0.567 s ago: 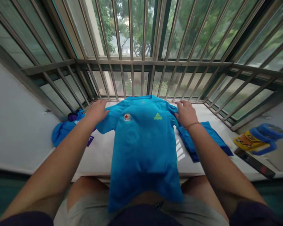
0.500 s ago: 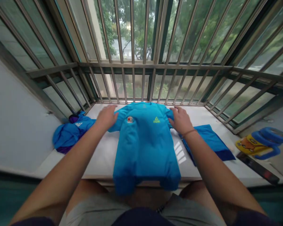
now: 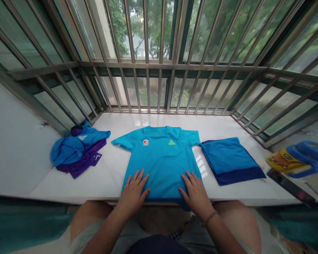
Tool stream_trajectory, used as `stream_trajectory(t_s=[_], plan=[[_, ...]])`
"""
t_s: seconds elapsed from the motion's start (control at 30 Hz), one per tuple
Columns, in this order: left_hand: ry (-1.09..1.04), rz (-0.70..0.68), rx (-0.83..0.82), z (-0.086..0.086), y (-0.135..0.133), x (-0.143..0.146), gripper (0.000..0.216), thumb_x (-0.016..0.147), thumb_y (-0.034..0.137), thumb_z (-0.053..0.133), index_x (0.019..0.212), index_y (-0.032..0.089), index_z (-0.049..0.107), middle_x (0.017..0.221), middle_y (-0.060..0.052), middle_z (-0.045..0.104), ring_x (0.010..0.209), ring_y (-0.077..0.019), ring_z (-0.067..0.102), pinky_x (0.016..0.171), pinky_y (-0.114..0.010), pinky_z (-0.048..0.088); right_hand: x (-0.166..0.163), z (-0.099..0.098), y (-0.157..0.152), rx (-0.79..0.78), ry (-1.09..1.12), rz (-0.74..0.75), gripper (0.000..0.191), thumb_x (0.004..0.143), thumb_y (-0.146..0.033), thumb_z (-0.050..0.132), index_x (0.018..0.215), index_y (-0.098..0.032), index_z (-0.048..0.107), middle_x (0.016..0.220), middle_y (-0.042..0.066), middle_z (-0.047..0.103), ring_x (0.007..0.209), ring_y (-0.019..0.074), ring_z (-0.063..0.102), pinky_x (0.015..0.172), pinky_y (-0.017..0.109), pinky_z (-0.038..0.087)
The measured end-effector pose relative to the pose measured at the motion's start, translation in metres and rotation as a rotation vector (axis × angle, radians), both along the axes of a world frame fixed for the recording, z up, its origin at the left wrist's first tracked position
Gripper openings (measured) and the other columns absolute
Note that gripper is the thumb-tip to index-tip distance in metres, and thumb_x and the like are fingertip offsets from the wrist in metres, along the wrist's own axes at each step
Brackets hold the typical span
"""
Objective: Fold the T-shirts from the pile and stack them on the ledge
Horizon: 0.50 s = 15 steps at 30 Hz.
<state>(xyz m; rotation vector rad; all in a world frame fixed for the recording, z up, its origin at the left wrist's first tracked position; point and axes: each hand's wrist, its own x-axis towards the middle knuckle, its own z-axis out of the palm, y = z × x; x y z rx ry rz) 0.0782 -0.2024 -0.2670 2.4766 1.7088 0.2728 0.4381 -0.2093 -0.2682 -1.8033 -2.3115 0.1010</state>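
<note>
hands (image 3: 133, 191) (image 3: 196, 194) on blue shirt (image 3: 160, 162), yellow-and-blue jug (image 3: 293, 157), contents hidden

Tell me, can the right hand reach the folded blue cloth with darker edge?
Probably yes: the right hand rests on the bright blue T-shirt, and nothing visible blocks its way to the folded cloth.

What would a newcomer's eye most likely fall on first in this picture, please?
Probably the bright blue short-sleeved T-shirt, spread in the middle of the glossy white ledge, with the left hand and right hand resting, fingers spread, on its lower part. Next come the crumpled blue and purple fabric heap at the ledge's left end and the yellow-and-blue handled container at the far right.
</note>
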Motion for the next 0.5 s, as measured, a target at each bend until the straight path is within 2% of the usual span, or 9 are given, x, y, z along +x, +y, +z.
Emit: stream_trajectory(t_s=[0.07, 0.17, 0.27, 0.33, 0.4, 0.43, 0.5], plan=[[-0.079, 0.049, 0.017, 0.005, -0.016, -0.025, 0.053, 0.109, 0.046, 0.051, 0.16, 0.03, 0.059, 0.173, -0.01, 0.049, 0.158, -0.0347, 0.049, 0.127, -0.062, 0.042, 0.019, -0.006, -0.017, 0.086, 0.016, -0.055, 0.054, 0.107, -0.048, 0.057, 0.153, -0.021, 0.062, 0.163, 0.018, 0.057, 0.149, 0.04, 0.053, 0.122, 0.059, 0.045], [-0.31, 0.122, -0.013, 0.013, -0.045, -0.067, 0.042, 0.108, 0.05, 0.051, 0.127, 0.027, 0.081, 0.151, -0.01, 0.071, 0.139, -0.0311, 0.067, 0.12, -0.051, 0.053, 0.046, -0.005, -0.045, 0.185, 0.048, -0.122, 0.048, 0.103, -0.032, 0.055, 0.149, -0.017, 0.061, 0.156, 0.02, 0.06, 0.143, 0.0366, 0.058, 0.119, 0.054, 0.047], [-0.513, 0.278, -0.199, 0.018, -0.074, -0.1, 0.047, 0.103, 0.064, 0.053, 0.101, 0.029, 0.084, 0.114, -0.008, 0.085, 0.109, -0.0284, 0.079, 0.099, -0.039, 0.064, 0.066, 0.002, -0.071, 0.159, 0.102, -0.234, 0.04, 0.098, -0.028, 0.054, 0.134, -0.017, 0.065, 0.136, 0.02, 0.069, 0.126, 0.0353, 0.067, 0.109, 0.051, 0.053], [-0.602, 0.453, -0.409, 0.014, -0.088, -0.108, 0.054, 0.096, 0.075, 0.057, 0.096, 0.028, 0.083, 0.093, -0.007, 0.084, 0.086, -0.0285, 0.08, 0.079, -0.037, 0.067, 0.073, 0.003, -0.084, 0.026, 0.196, -0.357, 0.029, 0.1, -0.037, 0.051, 0.117, -0.02, 0.067, 0.112, 0.017, 0.075, 0.106, 0.0331, 0.074, 0.096, 0.047, 0.057], [-0.741, 0.633, -0.617, 0.0, -0.095, -0.104, 0.064, 0.082, 0.086, 0.066, 0.099, 0.025, 0.08, 0.092, -0.008, 0.085, 0.079, -0.0301, 0.08, 0.067, -0.038, 0.066, 0.071, -0.003, -0.093, -0.189, 0.36, -0.472, 0.032, 0.1, -0.049, 0.049, 0.108, -0.022, 0.064, 0.096, 0.012, 0.076, 0.09, 0.0302, 0.076, 0.083, 0.042, 0.059], [-0.837, 0.704, -0.668, -0.009, -0.096, -0.098, 0.072, 0.073, 0.089, 0.072, 0.104, 0.024, 0.078, 0.1, -0.01, 0.085, 0.084, -0.0321, 0.081, 0.068, -0.039, 0.067, 0.068, -0.008, -0.094, -0.287, 0.454, -0.512, 0.035, 0.097, -0.054, 0.052, 0.107, -0.023, 0.063, 0.093, 0.01, 0.077, 0.086, 0.0293, 0.077, 0.08, 0.04, 0.059], [-1.032, 0.781, -0.618, -0.03, -0.094, -0.081, 0.087, 0.059, 0.089, 0.082, 0.116, 0.023, 0.073, 0.122, -0.014, 0.083, 0.105, -0.0359, 0.081, 0.082, -0.044, 0.069, 0.058, -0.021, -0.093, -0.38, 0.633, -0.577, 0.043, 0.088, -0.061, 0.06, 0.109, -0.024, 0.061, 0.091, 0.009, 0.077, 0.086, 0.03, 0.078, 0.078, 0.039, 0.061]])
